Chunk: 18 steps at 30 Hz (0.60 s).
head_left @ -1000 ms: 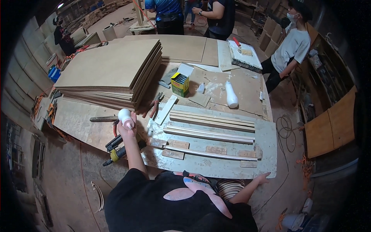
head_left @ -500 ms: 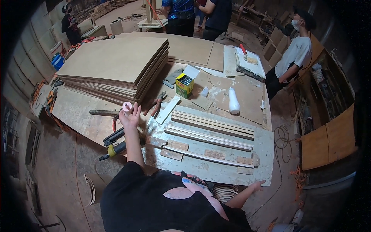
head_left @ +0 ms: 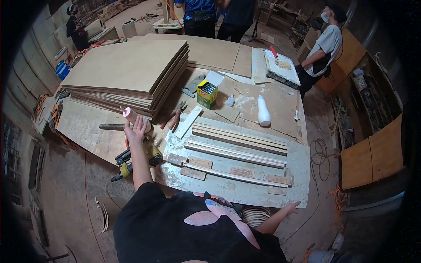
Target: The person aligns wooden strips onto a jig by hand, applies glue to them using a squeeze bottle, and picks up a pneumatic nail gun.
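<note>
My left hand (head_left: 137, 129) is raised over the table's left part, its fingers partly stretched. It holds a bottle with a pink top (head_left: 127, 112), tilted to the left; the fingers cover part of its body. My right hand (head_left: 290, 207) rests at the near right edge of a grey board (head_left: 228, 197), fingers extended and nothing seen in them. On that board lie a thin wooden strip (head_left: 237, 175) across small wood blocks (head_left: 193, 173), and two bundles of strips (head_left: 239, 139) beyond it. A yellow-and-black power tool (head_left: 125, 170) lies by my left forearm.
A tall stack of brown panels (head_left: 127, 65) stands at the back left. Pliers (head_left: 176, 120), a yellow-green box (head_left: 207, 94), a white bottle (head_left: 263, 112) and a paint tray with a roller (head_left: 283, 70) are on the table. Several people stand beyond, one person (head_left: 326, 48) at the right.
My left hand has moved left, and the bottle in it has tipped over to the left. My right hand stays at the board's edge. The view has shifted slightly.
</note>
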Available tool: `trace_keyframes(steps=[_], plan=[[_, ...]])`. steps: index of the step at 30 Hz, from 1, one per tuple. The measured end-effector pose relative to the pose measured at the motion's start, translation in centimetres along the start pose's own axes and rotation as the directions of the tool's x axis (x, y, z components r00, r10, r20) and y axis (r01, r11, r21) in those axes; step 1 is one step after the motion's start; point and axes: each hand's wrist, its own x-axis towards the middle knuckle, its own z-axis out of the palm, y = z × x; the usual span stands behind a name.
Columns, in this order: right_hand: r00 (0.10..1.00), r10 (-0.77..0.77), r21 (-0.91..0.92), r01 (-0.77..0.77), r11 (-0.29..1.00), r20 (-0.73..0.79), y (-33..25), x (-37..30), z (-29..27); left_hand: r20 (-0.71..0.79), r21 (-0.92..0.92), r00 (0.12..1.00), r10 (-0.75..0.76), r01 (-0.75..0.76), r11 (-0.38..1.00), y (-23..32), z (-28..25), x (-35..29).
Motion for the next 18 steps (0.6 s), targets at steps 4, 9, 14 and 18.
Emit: trace_keyframes(steps=[4,9,14,18], plan=[[0.997,0.073,-0.078,-0.07,0.995,0.033,-2.7,-2.7,-0.3,-0.094,0.165,0.993,0.073,-0.057,0.985,0.0,-0.6,-0.3],[0.996,0.091,-0.006,-0.091,0.996,-0.007,-0.3,0.4,0.8,0.088,0.337,0.964,0.249,-0.264,0.904,-0.4,1.5,-3.6],[0.99,0.127,0.029,-0.129,0.991,0.068,-1.7,-1.5,1.1,0.316,0.602,0.879,0.356,-0.476,0.641,-1.2,2.2,-8.8],[0.992,0.102,0.054,-0.107,0.993,0.078,-2.0,-2.2,0.5,0.395,0.781,0.887,0.238,-0.461,0.422,-2.8,0.1,-10.9]])
